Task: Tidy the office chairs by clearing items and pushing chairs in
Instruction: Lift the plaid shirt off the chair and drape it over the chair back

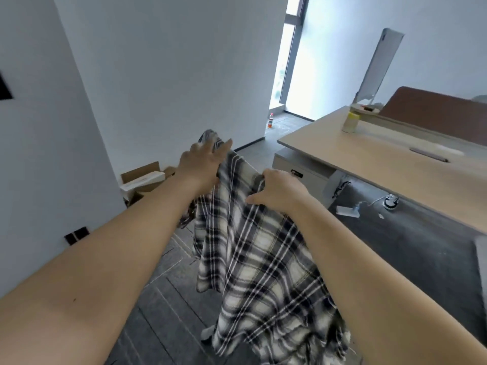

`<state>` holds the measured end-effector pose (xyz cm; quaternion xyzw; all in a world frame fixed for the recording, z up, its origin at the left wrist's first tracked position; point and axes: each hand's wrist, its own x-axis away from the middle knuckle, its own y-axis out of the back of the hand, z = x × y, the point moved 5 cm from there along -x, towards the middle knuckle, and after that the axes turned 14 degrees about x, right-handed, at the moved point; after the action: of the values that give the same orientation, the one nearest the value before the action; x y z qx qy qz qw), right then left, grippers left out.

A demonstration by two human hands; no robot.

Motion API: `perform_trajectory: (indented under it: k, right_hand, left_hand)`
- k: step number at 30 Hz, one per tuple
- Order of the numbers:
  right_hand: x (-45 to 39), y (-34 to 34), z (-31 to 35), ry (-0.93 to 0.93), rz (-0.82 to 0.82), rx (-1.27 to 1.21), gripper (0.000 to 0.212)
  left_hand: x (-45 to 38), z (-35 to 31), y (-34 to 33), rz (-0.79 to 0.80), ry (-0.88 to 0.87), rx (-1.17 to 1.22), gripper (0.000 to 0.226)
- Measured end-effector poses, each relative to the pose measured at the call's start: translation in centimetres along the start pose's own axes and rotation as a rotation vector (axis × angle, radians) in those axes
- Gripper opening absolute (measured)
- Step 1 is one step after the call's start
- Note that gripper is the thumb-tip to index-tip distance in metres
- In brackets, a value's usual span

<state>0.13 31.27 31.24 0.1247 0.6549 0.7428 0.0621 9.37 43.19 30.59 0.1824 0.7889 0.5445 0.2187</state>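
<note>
A black-and-white plaid shirt [253,259] hangs in the air in front of me, draping down toward the dark floor. My left hand [203,162] grips its upper edge near the collar, fingers partly spread over the cloth. My right hand [279,189] is closed on a bunch of the fabric a little lower and to the right. No office chair is clearly in view; a grey edge [481,262] shows at the far right.
A light wooden desk [382,159] with a brown divider panel [434,111], a jar [350,122] and a monitor [379,64] stands on the right. Cardboard boxes [143,180] sit by the left wall. A bottle [270,120] stands near the window. Cables and a power adapter [347,210] lie under the desk.
</note>
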Motion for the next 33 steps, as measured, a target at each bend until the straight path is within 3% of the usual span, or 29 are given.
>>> perform_trajectory:
  k: [7, 13, 22, 33]
  right_hand:
    - [4.3, -0.3, -4.8, -0.141, -0.13, 0.18, 0.035]
    - [7.6, -0.6, -8.8, -0.226, -0.251, 0.259, 0.058]
    - [10.1, -0.8, -11.4, -0.264, -0.27, 0.2, 0.049]
    - [15.7, -0.5, -16.3, -0.479, -0.286, 0.224, 0.048]
  left_hand:
    - [0.5, -4.5, -1.9, 0.01, -0.159, -0.108, 0.052]
    - [2.8, -7.8, -3.7, -0.016, -0.314, 0.049, 0.05]
    - [4.4, -10.6, -4.7, -0.059, -0.392, 0.075, 0.051]
    - [4.6, -18.1, -6.4, -0.005, -0.615, 0.045, 0.051]
